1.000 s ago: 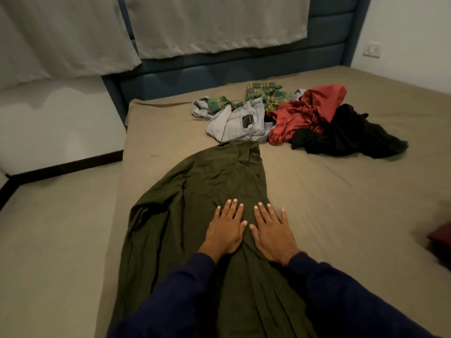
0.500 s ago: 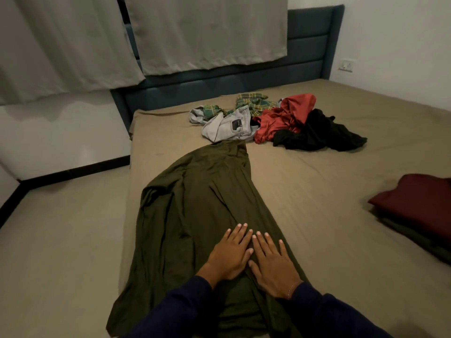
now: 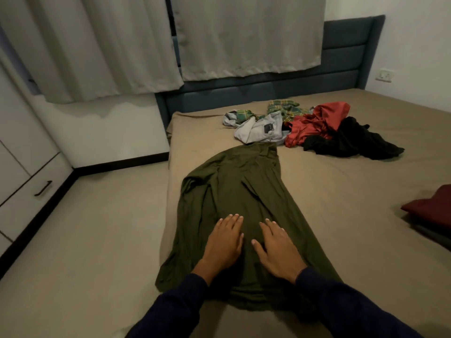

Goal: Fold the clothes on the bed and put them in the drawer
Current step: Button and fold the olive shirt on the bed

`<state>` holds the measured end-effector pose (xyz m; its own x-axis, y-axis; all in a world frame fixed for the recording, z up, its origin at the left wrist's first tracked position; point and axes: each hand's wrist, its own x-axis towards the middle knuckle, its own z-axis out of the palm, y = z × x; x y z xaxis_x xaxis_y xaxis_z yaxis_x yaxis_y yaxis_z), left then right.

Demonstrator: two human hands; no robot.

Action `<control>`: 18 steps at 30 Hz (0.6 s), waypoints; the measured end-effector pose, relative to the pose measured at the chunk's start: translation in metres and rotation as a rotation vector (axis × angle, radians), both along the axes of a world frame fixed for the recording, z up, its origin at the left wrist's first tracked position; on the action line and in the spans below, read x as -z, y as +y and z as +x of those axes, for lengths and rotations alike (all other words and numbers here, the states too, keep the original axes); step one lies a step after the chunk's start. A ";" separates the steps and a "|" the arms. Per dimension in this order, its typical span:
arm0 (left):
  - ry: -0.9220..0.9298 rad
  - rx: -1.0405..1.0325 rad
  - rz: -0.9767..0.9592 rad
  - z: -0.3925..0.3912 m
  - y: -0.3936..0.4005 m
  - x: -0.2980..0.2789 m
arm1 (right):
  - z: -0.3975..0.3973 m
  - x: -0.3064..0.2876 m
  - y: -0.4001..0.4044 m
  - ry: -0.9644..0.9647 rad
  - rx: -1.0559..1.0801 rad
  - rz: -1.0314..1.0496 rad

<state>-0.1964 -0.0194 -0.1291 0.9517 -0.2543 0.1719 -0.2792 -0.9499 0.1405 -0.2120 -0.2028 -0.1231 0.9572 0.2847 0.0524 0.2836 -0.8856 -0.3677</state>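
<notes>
Olive-green garment (image 3: 234, 191), green-plaid shirt (image 3: 285, 109), tan bedsheet (image 3: 341, 191)

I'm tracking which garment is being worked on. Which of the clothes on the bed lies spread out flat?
The long olive-green garment, spread lengthwise under both hands; the grey, plaid, red and black clothes lie crumpled in a heap beyond it.

The room is dim. Grey curtains (image 3: 127, 45) hang over a white wall (image 3: 102, 132) with a dark skirting board (image 3: 122, 163). A blue padded headboard (image 3: 341, 59) stands behind the bed. On the left is a white cabinet (image 3: 22, 167) with a dark handle (image 3: 43, 189). A wall socket (image 3: 384, 75) sits on the right.
</notes>
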 end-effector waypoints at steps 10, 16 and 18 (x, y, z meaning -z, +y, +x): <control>0.335 -0.838 -0.422 -0.027 0.121 0.000 | 0.010 0.018 0.144 0.139 -0.153 0.095; 0.404 -0.736 -0.768 -0.010 0.147 -0.011 | 0.013 0.027 0.171 0.121 0.110 0.221; 0.375 -0.758 -0.864 -0.001 0.153 -0.016 | 0.017 0.029 0.172 0.138 0.109 0.345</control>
<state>-0.1971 0.1340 -0.1127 0.8363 0.4529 -0.3090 0.5023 -0.4070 0.7629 -0.1955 -0.0305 -0.1516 0.9856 0.1691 -0.0041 0.1217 -0.7255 -0.6774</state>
